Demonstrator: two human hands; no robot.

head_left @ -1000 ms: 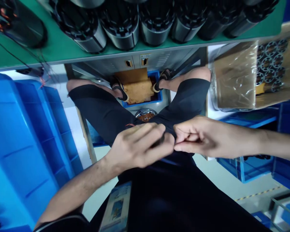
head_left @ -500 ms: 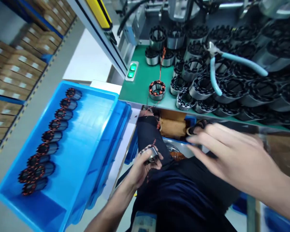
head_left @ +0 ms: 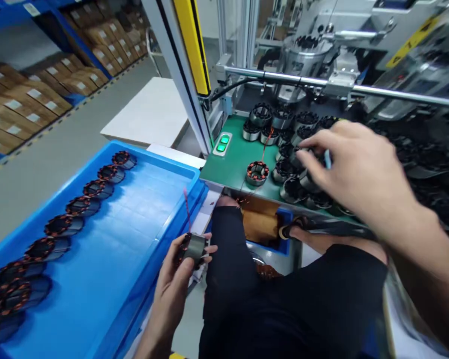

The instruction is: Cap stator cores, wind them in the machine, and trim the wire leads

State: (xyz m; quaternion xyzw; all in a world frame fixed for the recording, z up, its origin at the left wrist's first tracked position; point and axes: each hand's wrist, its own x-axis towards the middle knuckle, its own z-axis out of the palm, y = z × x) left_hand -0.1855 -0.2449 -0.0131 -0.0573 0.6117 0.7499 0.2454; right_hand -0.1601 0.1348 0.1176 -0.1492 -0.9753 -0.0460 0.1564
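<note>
My left hand [head_left: 179, 279] is closed around a wound motor stator [head_left: 195, 248], a grey metal ring with black ends and orange windings, held over my left thigh's outer side. A thin reddish wire lead [head_left: 187, 209] sticks up from it. My right hand [head_left: 362, 164] hovers over the crowded stators on the bench, thumb and forefinger curved and apart. Under it shows a bit of light-blue handle [head_left: 328, 159] of the cutting pliers; the rest of the pliers is hidden. A wound stator [head_left: 257, 173] with an orange lead stands near the bench's front edge.
A blue bin [head_left: 108, 259] on the left holds a row of wound stators [head_left: 63, 225]. Bare stators [head_left: 294, 189] crowd the green bench [head_left: 228, 167], beside a green-lit switch [head_left: 223, 143]. A metal rail [head_left: 277, 76] crosses behind; an upright post [head_left: 177, 75] stands left.
My left hand has moved left towards the blue bin with the stator. My right hand has gone from above my lap to over the pliers and stators. The view has tilted up.
</note>
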